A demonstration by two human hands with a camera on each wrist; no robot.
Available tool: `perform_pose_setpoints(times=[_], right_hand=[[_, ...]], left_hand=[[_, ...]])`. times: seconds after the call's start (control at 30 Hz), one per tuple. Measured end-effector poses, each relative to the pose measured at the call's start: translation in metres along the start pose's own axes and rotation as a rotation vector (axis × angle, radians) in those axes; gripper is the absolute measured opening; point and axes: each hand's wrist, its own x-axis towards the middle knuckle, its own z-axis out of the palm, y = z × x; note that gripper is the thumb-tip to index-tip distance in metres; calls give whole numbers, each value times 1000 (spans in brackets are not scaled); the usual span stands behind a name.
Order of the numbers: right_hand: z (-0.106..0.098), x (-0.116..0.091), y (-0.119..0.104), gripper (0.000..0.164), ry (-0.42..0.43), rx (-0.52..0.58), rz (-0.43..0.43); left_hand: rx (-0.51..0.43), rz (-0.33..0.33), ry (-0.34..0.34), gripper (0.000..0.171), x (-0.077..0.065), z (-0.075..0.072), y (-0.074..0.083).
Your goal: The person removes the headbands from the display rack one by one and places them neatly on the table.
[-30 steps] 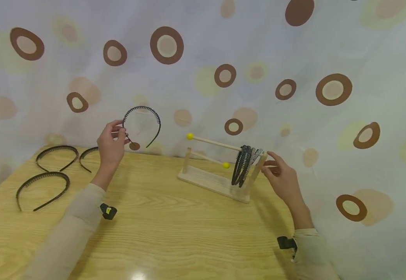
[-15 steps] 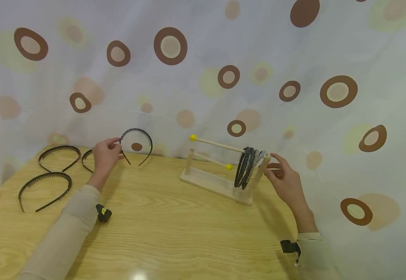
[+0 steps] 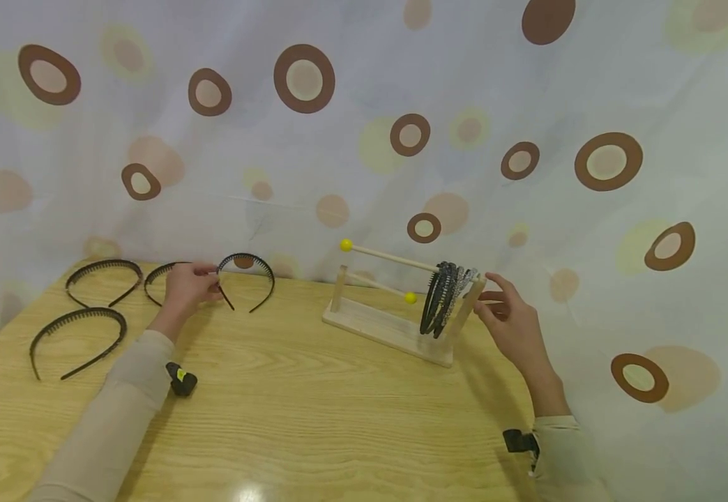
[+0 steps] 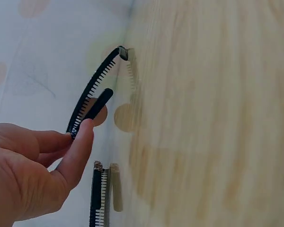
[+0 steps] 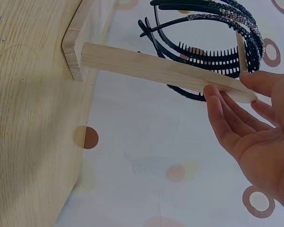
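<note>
In the head view, my left hand (image 3: 185,287) pinches one side of a black toothed headband (image 3: 272,277) at the table's back edge. The left wrist view shows thumb and fingers on this headband (image 4: 87,94), its far part close to the tabletop; whether it touches is unclear. My right hand (image 3: 517,335) holds the right post of a wooden headband stand (image 3: 383,329). Thumb and fingertips pinch the post (image 5: 156,68) near its top in the right wrist view. Several black and glittery headbands (image 3: 439,300) hang bunched on the stand's upper rod, by that post.
Two toothed headbands (image 3: 103,263) (image 3: 78,314) lie on the left of the wooden table (image 3: 314,418). Another headband (image 3: 153,275) is partly hidden behind my left hand. Yellow balls (image 3: 346,245) cap the stand's rods. A patterned curtain (image 3: 339,167) hangs behind the table.
My left hand has lowered the headband from in front of the curtain down to the table's back edge, slightly leftward. The right hand stays on the stand's post.
</note>
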Motion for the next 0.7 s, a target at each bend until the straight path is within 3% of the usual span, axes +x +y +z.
perform_pose_setpoints(times=[0.13, 0.2, 0.7], right_hand=[[1, -2, 1, 61, -6, 6, 5], [2, -3, 2, 62, -10, 9, 9], [-1, 1, 0, 63, -7, 4, -23]], left_hand=[[26, -109, -7, 39, 2, -5, -6], [30, -131, -9, 39, 3, -8, -9], [89, -84, -71, 38, 5, -31, -6]])
